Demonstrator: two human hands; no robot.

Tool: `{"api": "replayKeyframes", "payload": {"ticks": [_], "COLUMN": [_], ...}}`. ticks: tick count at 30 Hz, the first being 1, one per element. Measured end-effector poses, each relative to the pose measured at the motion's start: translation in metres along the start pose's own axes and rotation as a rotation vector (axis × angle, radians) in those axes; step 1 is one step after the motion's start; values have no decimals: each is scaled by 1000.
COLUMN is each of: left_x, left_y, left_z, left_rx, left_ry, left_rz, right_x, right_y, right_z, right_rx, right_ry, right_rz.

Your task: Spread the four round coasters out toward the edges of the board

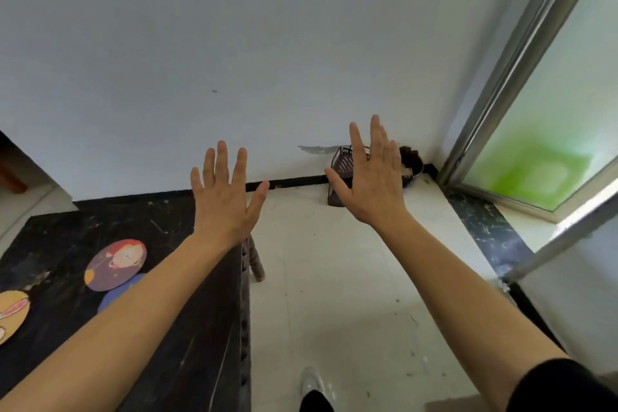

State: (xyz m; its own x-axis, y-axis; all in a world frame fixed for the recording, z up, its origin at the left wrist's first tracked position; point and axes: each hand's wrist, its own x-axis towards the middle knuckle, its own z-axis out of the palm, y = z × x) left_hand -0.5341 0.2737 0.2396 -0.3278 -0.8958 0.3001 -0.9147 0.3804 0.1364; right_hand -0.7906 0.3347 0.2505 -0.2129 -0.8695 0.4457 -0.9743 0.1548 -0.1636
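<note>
With fingers (221, 157) spread wide and holding nothing, the left hand (224, 201) is raised at the centre of the frame, its back to the camera, against a pale wall (200, 43). Just right of centre the right hand (373, 182) is lifted too, fingers straight and close together, thumb held out, equally empty. Both bare forearms run down to the lower corners of the frame; a dark sleeve (561, 388) shows at the lower right.

Below the left forearm, at lower left, lies the dark table (167, 231), which is the board. Three coasters are visible on it, all well apart from either hand: a purple coaster (115, 264) with a cartoon figure, a blue coaster (117, 294) partly tucked under it and partly hidden by the forearm, and an orange coaster (11, 314) cut off by the left edge of the frame. A fourth cannot be seen.

Right of the table is a pale tiled floor (334, 294). A dark basket (342, 165) stands by the wall behind the right hand. A metal-framed door (541, 150) with frosted glass fills the right side of the frame. A shoe (312, 385) shows at the bottom.
</note>
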Motion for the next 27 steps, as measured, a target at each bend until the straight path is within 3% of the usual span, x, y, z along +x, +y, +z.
{"api": "replayKeyframes", "payload": {"ticks": [7, 14, 19, 27], "left_x": [82, 141, 117, 12], "left_y": [-29, -104, -168, -216], "left_z": [58, 59, 63, 105], "left_rx": [-18, 44, 100, 34], "left_ry": [-25, -30, -89, -163], "left_rz": [-185, -344, -527, -1005], "right_x": [111, 204, 234, 212], "right_y": [-11, -80, -162, -286], "right_z": [84, 145, 193, 287], "right_rx": [-42, 23, 71, 109], "right_ry": [-111, -198, -249, -479], "right_rz": [-189, -360, -528, -900]}}
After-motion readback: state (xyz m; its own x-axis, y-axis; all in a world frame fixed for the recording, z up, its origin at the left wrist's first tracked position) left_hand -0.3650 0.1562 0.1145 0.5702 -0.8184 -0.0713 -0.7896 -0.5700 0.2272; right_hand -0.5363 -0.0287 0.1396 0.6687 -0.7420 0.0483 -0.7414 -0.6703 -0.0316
